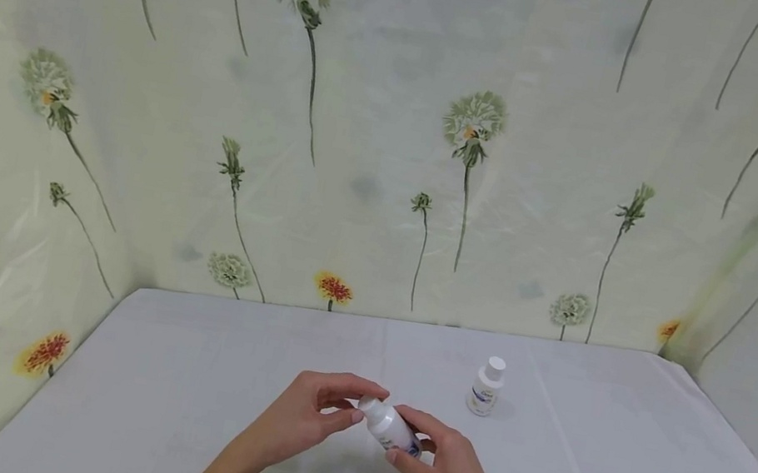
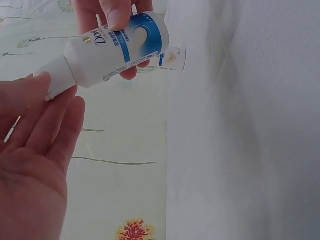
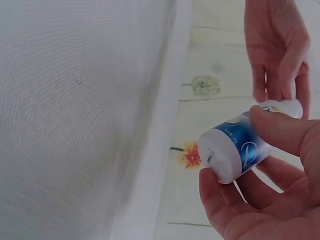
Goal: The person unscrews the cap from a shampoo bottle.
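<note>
A small white bottle [image 1: 384, 423] with a blue-and-white label hangs tilted above the table, its white cap [image 2: 59, 77] toward the left. My right hand [image 1: 453, 465] grips the bottle's body near its base, thumb on one side and fingers on the other. At the cap end, my left hand [image 1: 313, 415] pinches the cap between thumb and fingertips. The label reads "Dove" in the left wrist view, and the right wrist view shows the bottle's round white base [image 3: 219, 156]. Whether the cap is loose on the neck cannot be told.
A second small white bottle [image 1: 484, 390] with a white cap stands upright on the table, behind and to the right of my hands. A white cloth covers the table [image 1: 213, 359]. Behind it hangs a pale curtain [image 1: 380, 144] printed with dandelions.
</note>
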Motion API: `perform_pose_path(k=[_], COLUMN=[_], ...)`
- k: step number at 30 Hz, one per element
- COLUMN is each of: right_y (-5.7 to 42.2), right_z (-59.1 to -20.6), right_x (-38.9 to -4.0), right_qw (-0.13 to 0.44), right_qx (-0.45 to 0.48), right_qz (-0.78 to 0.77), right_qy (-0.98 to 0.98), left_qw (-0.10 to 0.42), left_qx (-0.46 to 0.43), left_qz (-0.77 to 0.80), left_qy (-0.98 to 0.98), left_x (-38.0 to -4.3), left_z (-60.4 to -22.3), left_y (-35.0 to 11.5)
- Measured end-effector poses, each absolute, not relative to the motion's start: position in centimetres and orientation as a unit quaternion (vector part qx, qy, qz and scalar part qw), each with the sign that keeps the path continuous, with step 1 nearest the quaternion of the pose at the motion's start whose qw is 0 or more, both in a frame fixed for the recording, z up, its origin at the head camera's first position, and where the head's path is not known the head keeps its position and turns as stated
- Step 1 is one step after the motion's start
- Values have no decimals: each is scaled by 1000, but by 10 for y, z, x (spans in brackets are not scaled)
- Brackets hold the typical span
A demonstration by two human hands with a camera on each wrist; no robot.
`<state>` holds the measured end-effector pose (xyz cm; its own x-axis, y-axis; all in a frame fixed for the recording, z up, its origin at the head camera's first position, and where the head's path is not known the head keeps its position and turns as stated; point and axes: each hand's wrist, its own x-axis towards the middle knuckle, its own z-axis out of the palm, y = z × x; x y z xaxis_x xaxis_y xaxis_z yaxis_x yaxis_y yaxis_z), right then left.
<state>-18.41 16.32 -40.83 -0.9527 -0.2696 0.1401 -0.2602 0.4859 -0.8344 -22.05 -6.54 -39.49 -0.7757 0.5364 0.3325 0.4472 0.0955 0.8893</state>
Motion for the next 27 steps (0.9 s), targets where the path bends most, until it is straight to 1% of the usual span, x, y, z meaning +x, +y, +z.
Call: perform_pose_path(k=[5,13,16,22,27], right_y=[163,163,162,158,156], right_z=[-408,-408,-407,-406,-407], right_x=[-184,-182,-182,-182,-181], right_qw=[10,-1,0,-14,-22], right_qx=[-155,-165,-154,-133,-121], right_qz=[-481,-464,-466,-475,-479], right_qy=[863,870,871,870,869], left_qw=[42,53,47,18,18], left_qx=[319,284,268,227,200], left_qz=[582,585,590,598,604], left_qy=[747,758,760,769,771], left_x=[-221,-220,-219,-217,-214], left_z=[-396,-395,-395,-395,-394], left_y=[-66,-65,-64,-61,-57])
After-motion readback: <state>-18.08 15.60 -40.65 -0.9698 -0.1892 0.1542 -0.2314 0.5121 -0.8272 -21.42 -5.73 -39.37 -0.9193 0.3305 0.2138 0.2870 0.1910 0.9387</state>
